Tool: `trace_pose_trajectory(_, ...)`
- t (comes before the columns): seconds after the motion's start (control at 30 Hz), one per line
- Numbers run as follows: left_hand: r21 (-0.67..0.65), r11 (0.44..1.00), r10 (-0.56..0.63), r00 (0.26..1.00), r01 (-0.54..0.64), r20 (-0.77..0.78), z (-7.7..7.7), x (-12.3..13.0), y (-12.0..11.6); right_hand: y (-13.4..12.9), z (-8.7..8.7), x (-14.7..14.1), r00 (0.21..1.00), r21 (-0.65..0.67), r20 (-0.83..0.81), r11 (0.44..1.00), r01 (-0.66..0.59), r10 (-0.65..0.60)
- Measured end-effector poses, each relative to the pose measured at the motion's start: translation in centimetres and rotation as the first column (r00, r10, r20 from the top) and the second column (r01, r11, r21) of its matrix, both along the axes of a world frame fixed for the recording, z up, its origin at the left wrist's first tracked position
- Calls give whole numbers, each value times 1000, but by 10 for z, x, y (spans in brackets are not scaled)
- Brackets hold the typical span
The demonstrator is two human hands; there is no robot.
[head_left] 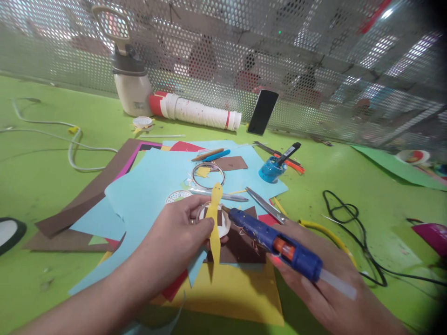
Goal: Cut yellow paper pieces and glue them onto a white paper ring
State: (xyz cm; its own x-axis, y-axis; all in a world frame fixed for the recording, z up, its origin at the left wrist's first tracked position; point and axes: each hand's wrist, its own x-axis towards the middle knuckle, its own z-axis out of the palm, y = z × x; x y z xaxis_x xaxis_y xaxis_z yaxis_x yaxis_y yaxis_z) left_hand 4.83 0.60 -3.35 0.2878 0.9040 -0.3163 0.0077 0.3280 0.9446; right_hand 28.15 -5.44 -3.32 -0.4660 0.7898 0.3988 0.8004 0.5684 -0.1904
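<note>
Pinched in my left hand (188, 228) is a yellow paper cutout (215, 249), long and narrow with two eye dots at its rounded top. The same fingers hold a small round white piece (226, 226) with brown patches behind the cutout. My right hand (337, 263) grips a blue glue gun (256, 230) with a clear glue stick out of its back end. The gun's nozzle is close to the cutout's right edge; whether they touch I cannot tell. Scissors (265, 204) with a yellow handle lie beside my right hand, partly hidden by it.
Light blue paper (150, 186), brown paper (87, 195) and yellow paper (244, 293) overlap on the green table (45, 195). Beyond lie a tape ring (193, 174), a blue pot (270, 171) holding a marker, a phone (263, 111) and a bottle (132, 93). A black cable (365, 242) runs at right.
</note>
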Motion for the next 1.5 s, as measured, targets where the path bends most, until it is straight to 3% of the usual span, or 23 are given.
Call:
trace_pose_trajectory(0.4,14,1000,-2,1000,2,24,-4,0,0,-1,1,0,998,69,57,998,-16,12)
trace_pose_trajectory(0.63,33,999,15,999,-14,-36,-4,-1,0,2,2,-2,1000,-6,6,1000,-3,3)
trace_pose_trajectory(1.5,40,999,-10,1000,11,-19,-3,0,-1,2,5,-7,999,-19,-38,1000,17,-18)
